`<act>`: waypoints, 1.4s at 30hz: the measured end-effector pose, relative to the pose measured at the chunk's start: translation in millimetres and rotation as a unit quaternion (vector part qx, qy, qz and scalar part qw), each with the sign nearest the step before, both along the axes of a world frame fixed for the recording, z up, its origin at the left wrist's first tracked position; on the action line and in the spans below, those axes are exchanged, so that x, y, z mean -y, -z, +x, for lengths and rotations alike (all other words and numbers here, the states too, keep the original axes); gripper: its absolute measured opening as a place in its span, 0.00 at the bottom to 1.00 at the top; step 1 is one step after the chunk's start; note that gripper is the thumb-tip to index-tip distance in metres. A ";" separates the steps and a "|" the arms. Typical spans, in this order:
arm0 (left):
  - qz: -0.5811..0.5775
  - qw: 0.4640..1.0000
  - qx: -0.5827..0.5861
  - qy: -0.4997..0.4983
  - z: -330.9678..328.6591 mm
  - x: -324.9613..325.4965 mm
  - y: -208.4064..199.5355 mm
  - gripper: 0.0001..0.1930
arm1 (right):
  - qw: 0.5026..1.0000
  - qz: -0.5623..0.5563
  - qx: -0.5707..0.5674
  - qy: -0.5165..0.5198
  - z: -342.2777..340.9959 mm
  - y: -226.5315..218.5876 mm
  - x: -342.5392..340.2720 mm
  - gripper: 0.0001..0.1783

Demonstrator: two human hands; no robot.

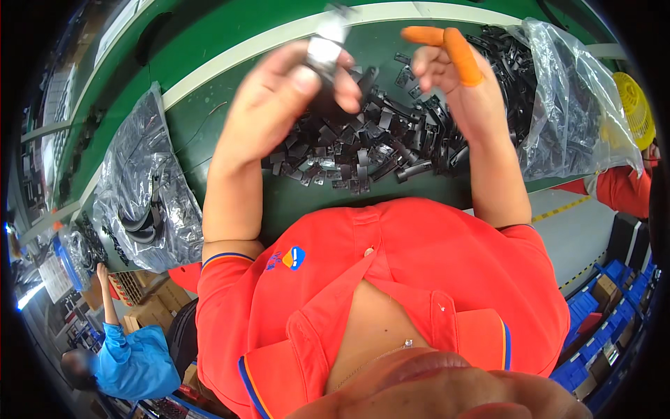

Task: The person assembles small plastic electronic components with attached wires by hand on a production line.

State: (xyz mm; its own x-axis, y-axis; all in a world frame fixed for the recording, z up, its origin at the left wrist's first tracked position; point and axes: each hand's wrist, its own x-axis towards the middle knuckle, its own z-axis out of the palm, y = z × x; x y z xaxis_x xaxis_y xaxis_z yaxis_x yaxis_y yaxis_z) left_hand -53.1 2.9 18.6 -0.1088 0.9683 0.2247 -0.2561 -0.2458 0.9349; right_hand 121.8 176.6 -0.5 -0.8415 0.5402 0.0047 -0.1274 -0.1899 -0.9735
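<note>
My left hand (pixel 276 98) is raised over the table, thumb and fingers closed on a glossy black part (pixel 325 53). Its upper end is blurred and catches the light, so its full shape is unclear. My right hand (pixel 471 98) hovers over the far right of the pile with fingers apart and nothing visible in them. Two of its fingers wear orange finger cots (pixel 462 59). Under and between both hands spreads a heap of small black plastic parts (pixel 356 150), some flat and shiny, others long and narrow.
The parts lie on a green table (pixel 286 199). A clear plastic bag (pixel 576 105) with black pieces stands at the right, another bag (pixel 150 202) with curved black pieces at the left. A yellow basket (pixel 634 108) is far right. A person in blue (pixel 139 359) works at lower left.
</note>
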 end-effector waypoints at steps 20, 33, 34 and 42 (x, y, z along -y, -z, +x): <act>0.043 0.981 0.044 -0.182 25.5 -9.7 8.9 0.16 | 0.807 0.564 0.174 0.010 -1.7 53.2 -8.8 0.09; 0.007 0.983 -0.004 -0.183 39.8 -10.5 12.3 0.16 | 0.930 0.305 0.199 0.044 -3.3 34.9 6.9 0.12; 0.012 0.982 -0.008 -0.186 39.9 -10.8 14.1 0.16 | 0.931 0.306 0.197 0.041 -4.7 26.5 9.9 0.12; 0.001 0.972 -0.072 -0.222 45.6 -7.0 20.5 0.20 | 0.995 -0.002 -0.096 0.041 -10.1 -18.5 51.1 0.10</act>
